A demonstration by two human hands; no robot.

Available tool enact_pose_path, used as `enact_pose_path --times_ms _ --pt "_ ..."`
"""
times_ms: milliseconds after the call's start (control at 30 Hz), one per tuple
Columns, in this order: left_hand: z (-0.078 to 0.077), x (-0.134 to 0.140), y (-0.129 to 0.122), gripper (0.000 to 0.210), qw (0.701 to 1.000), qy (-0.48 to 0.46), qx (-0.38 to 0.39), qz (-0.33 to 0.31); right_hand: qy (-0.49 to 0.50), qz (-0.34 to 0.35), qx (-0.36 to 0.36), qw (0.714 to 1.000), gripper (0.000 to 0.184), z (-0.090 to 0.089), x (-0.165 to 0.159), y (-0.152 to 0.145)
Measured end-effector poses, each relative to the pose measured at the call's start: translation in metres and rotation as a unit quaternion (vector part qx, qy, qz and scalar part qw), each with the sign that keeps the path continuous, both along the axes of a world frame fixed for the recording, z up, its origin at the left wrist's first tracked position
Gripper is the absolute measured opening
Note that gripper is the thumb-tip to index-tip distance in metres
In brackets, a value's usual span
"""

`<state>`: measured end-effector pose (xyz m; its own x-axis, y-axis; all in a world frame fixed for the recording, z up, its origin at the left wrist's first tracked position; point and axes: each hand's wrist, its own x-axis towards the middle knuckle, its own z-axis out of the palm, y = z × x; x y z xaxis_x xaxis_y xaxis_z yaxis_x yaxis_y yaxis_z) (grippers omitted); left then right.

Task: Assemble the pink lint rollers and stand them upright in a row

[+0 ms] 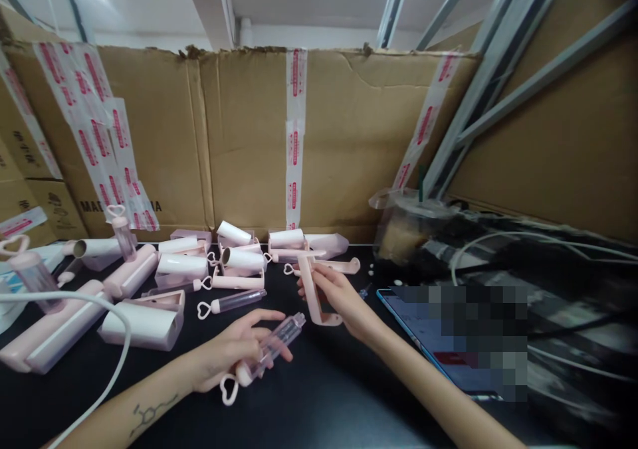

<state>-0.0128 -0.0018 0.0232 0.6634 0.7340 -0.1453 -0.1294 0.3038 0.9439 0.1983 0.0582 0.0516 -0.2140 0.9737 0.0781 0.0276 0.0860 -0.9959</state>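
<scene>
The right hand [331, 293] held a pink C-shaped frame [310, 289] upright and slightly tilted, the long bar pinched between thumb and fingers. In front of that frame and to its left, the left hand [244, 343] held a clear tube [282, 339] in loosely curled fingers, its plain end towards the frame and its heart-shaped ring [229, 390] towards the wrist. The two parts were near each other but apart.

For good handling, I judged, the frame wanted a light grip on its long bar, leaving both end arms unpressed and uncovered; the tube wanted a firmer hold near its pink cap, its plain end free and in sight.

All this was above a black counter [299, 409]. Left of the frame were pink housings [179, 316] with white rolls [182, 264], and another heart-ringed tube [239, 301] lying flat; a white cable [128, 343] looped farther left. Right of the frame lay a blue-edged touchscreen device [411, 316], its display partly masked; behind that stood a plastic cup [403, 233]. Beyond the frame rose a taped cardboard wall [249, 137], with metal struts [543, 77] to the right.
</scene>
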Motion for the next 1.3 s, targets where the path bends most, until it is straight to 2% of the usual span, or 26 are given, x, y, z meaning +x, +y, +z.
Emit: enact_pose_path --times_ms 100,167,233,367,433,500,733,867,933,1033,1100,1167,1300 --pt "0.001 -0.003 0.001 0.049 0.990 0.105 0.091 -0.034 0.060 0.128 -0.147 0.979 0.041 0.006 0.001 -0.006" --pt "0.003 -0.004 0.001 0.042 0.969 0.169 0.180 0.003 0.065 0.207 -0.188 0.958 0.053 0.007 -0.002 -0.014" --pt "0.005 -0.004 -0.001 0.034 0.932 0.222 0.278 0.063 0.025 0.218 -0.161 0.962 0.053 0.004 -0.007 -0.023" --pt "0.009 -0.003 -0.007 0.035 0.837 0.318 0.426 0.128 -0.041 0.170 -0.085 0.981 0.044 -0.006 -0.014 -0.033" --pt "0.010 -0.004 -0.009 0.036 0.809 0.334 0.461 0.147 -0.020 0.166 -0.069 0.984 0.045 -0.009 -0.015 -0.033" --pt "0.010 -0.004 -0.010 0.036 0.796 0.339 0.475 0.157 -0.002 0.167 -0.065 0.984 0.045 -0.009 -0.016 -0.033" --pt "0.010 -0.005 -0.011 0.036 0.807 0.328 0.463 0.163 0.010 0.178 -0.066 0.982 0.049 -0.005 -0.014 -0.033" --pt "0.008 -0.005 -0.008 0.037 0.813 0.323 0.454 0.171 -0.018 0.174 -0.060 0.983 0.052 -0.005 -0.014 -0.035" --pt "0.006 -0.005 -0.007 0.038 0.815 0.319 0.452 0.171 -0.049 0.171 -0.018 0.984 0.050 -0.005 -0.014 -0.037" --pt "0.001 -0.004 -0.007 0.039 0.812 0.326 0.451 0.176 -0.100 0.158 0.085 0.979 0.045 -0.005 -0.015 -0.041" --pt "-0.001 -0.002 -0.008 0.040 0.816 0.331 0.439 0.179 -0.128 0.156 0.119 0.972 0.041 -0.005 -0.015 -0.043" --pt "-0.002 0.001 -0.009 0.040 0.840 0.319 0.406 0.167 -0.146 0.173 0.117 0.967 0.042 -0.006 -0.015 -0.044" --pt "-0.001 0.006 -0.010 0.038 0.920 0.236 0.297 0.101 -0.161 0.208 0.129 0.956 0.041 -0.007 -0.013 -0.044"
